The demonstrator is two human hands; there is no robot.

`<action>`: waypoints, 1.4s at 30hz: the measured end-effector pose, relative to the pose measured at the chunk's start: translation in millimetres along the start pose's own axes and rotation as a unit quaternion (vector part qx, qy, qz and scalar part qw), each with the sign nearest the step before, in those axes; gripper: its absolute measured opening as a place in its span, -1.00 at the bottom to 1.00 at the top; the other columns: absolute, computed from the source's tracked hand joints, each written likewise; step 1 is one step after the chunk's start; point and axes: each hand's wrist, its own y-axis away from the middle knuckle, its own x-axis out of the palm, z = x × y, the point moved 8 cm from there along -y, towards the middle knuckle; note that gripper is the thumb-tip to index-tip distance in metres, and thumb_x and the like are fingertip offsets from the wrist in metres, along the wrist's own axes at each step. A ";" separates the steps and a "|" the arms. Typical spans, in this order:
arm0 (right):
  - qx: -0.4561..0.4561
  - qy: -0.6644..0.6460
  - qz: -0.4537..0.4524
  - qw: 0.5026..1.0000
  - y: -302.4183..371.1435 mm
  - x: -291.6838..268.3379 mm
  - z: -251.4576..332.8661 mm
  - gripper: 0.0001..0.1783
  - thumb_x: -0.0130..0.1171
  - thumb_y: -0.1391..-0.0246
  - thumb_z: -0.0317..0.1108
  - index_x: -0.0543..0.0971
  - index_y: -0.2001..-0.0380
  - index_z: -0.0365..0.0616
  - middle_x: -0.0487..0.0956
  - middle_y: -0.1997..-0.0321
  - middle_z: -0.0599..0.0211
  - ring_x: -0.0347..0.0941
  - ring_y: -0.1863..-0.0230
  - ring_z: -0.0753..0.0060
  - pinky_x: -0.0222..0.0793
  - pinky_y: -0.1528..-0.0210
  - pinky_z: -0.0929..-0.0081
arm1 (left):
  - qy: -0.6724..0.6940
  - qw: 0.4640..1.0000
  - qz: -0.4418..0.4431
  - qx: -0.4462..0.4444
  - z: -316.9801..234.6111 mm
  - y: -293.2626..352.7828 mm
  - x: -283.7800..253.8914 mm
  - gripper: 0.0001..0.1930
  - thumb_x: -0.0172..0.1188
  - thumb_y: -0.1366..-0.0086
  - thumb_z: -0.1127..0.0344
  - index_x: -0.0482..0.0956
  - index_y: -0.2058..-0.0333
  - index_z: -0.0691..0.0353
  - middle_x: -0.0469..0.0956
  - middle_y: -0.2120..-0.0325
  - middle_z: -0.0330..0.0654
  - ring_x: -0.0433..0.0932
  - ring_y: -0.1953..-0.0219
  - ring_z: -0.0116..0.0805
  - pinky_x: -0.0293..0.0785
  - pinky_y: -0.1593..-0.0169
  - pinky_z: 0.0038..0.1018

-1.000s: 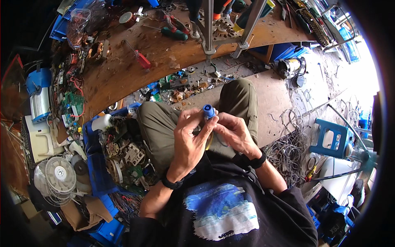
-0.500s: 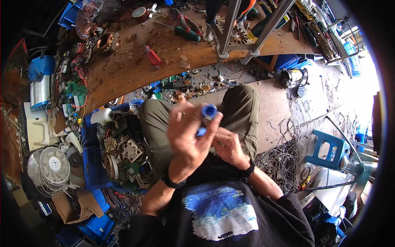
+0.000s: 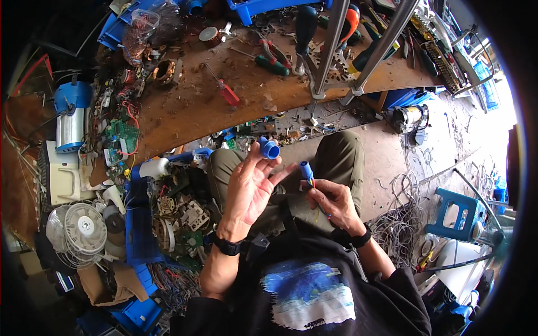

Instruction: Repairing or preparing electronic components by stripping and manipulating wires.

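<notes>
Above my lap, my left hand [image 3: 250,187] is palm up and grips a short, hollow blue plastic housing [image 3: 270,148] between thumb and fingertips. The housing's round opening faces me. To its right, my right hand [image 3: 338,206] pinches the coloured wires just below a slim blue cylindrical connector core [image 3: 306,169]. The core stands nearly upright, its dark end on top, and red, yellow and green wires come out underneath. A gap separates the housing from the core. My left hand's outer fingers reach toward the core.
A wooden bench [image 3: 185,120] ahead carries a red screwdriver [image 3: 228,93], pliers and scraps. A blue crate [image 3: 138,224] of circuit boards and motor parts stands left of my legs, beside a fan [image 3: 85,227]. A cable heap [image 3: 395,235] and blue stool [image 3: 455,215] lie right.
My hands were close together around the blue part. Now they are apart, the housing in my left and the wired core in my right. The whole view has shifted slightly.
</notes>
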 end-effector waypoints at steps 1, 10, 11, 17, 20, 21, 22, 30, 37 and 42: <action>-0.005 -0.004 -0.001 1.000 0.3 -0.4 0.6 -0.72 0.15 -0.41 -0.31 0.63 -0.02 -0.28 0.59 0.40 0.50 0.41 0.37 0.72 0.34 0.35 0.65 | 0.022 0.999 -0.002 -0.028 4.5 0.9 -2.5 -0.68 0.09 -0.53 0.08 0.59 0.07 0.25 0.59 0.14 -0.19 0.57 0.12 -0.40 0.49 -0.28 0.09; -0.030 0.007 -0.029 0.999 -4.0 -13.6 13.5 -0.66 0.15 -0.40 -0.37 0.55 -0.14 -0.31 0.63 0.32 0.41 0.50 0.33 0.66 0.41 0.24 0.63 | 0.114 0.988 0.060 -0.090 13.9 4.5 2.9 -0.64 -0.01 -0.57 0.01 0.49 0.02 0.21 0.49 0.21 -0.23 0.52 0.07 -0.35 0.37 -0.35 0.17; -0.016 0.037 -0.037 0.998 -5.4 -15.1 14.6 -0.68 0.15 -0.40 -0.38 0.55 -0.13 -0.29 0.63 0.33 0.40 0.50 0.33 0.66 0.41 0.27 0.64 | 0.115 0.987 0.062 -0.089 15.9 4.9 2.9 -0.65 -0.01 -0.57 0.01 0.49 0.03 0.20 0.49 0.21 -0.23 0.51 0.05 -0.35 0.34 -0.37 0.19; -0.070 0.057 -0.079 0.993 -17.2 -13.9 34.0 -0.72 0.25 -0.29 -0.48 0.38 0.05 -0.24 0.67 0.40 0.28 0.58 0.37 0.60 0.49 0.34 0.55 | -0.247 0.968 0.014 -0.033 34.0 0.0 -0.5 -0.56 0.05 -0.57 0.09 0.52 -0.22 0.26 0.48 -0.26 -0.15 0.43 -0.25 -0.47 0.25 -0.39 -0.34; -0.125 0.090 -0.068 0.986 -23.1 -9.9 42.4 -0.66 0.32 -0.23 -0.47 0.34 0.10 -0.21 0.68 0.41 0.25 0.61 0.41 0.54 0.46 0.50 0.53 | -0.290 0.954 0.073 0.022 44.7 -3.9 16.7 -0.61 0.13 -0.53 0.22 0.56 -0.17 0.36 0.52 -0.21 -0.16 0.46 -0.23 -0.38 0.38 -0.31 -0.41; -0.131 0.099 -0.068 0.984 -24.6 -10.8 43.8 -0.63 0.35 -0.21 -0.44 0.34 0.10 -0.21 0.67 0.42 0.23 0.61 0.43 0.49 0.45 0.52 0.51 | -0.297 0.952 0.071 0.021 48.0 -5.8 17.2 -0.61 0.13 -0.53 0.22 0.56 -0.17 0.36 0.52 -0.21 -0.16 0.46 -0.23 -0.38 0.38 -0.31 -0.41; -0.100 0.155 -0.083 0.979 -26.9 -14.6 40.4 -0.53 0.45 -0.14 -0.35 0.36 0.08 -0.21 0.65 0.40 0.20 0.59 0.50 0.34 0.47 0.49 0.44 | -0.337 0.940 0.045 0.031 47.8 -8.6 14.3 -0.60 0.14 -0.52 0.21 0.56 -0.17 0.37 0.52 -0.21 -0.17 0.48 -0.21 -0.39 0.39 -0.30 -0.42; -0.319 0.243 -0.151 0.903 2.1 -45.7 92.5 -0.54 0.51 0.12 -0.51 0.58 0.09 -0.16 0.57 0.21 0.20 0.54 0.19 0.15 0.51 0.17 0.32 | -0.476 0.870 0.072 0.102 59.9 -17.7 39.3 -0.64 0.20 -0.47 0.43 0.55 -0.16 0.49 0.50 -0.12 -0.15 0.50 -0.09 -0.42 0.44 -0.17 -0.53; -0.203 -0.074 -0.213 0.953 5.9 -128.4 43.6 -0.67 0.32 -0.26 -0.40 0.56 -0.04 -0.28 0.66 0.09 0.35 0.57 0.07 0.59 0.54 0.00 0.51 | -0.504 0.856 0.061 0.102 64.0 -31.3 42.3 -0.81 0.16 -0.47 0.49 0.59 0.05 0.50 0.56 -0.01 -0.09 0.58 -0.02 -0.34 0.50 -0.13 -0.47; -0.111 -0.336 -0.409 0.841 51.2 -294.7 -100.5 -0.71 0.26 -0.32 -0.28 0.60 0.01 -0.23 0.65 0.16 0.34 0.60 0.16 0.45 0.58 0.01 0.48 | -0.601 0.785 0.091 0.116 52.4 -32.1 33.5 -0.87 0.18 -0.42 0.50 0.60 0.11 0.37 0.62 0.12 -0.11 0.62 0.13 -0.33 0.53 -0.05 -0.43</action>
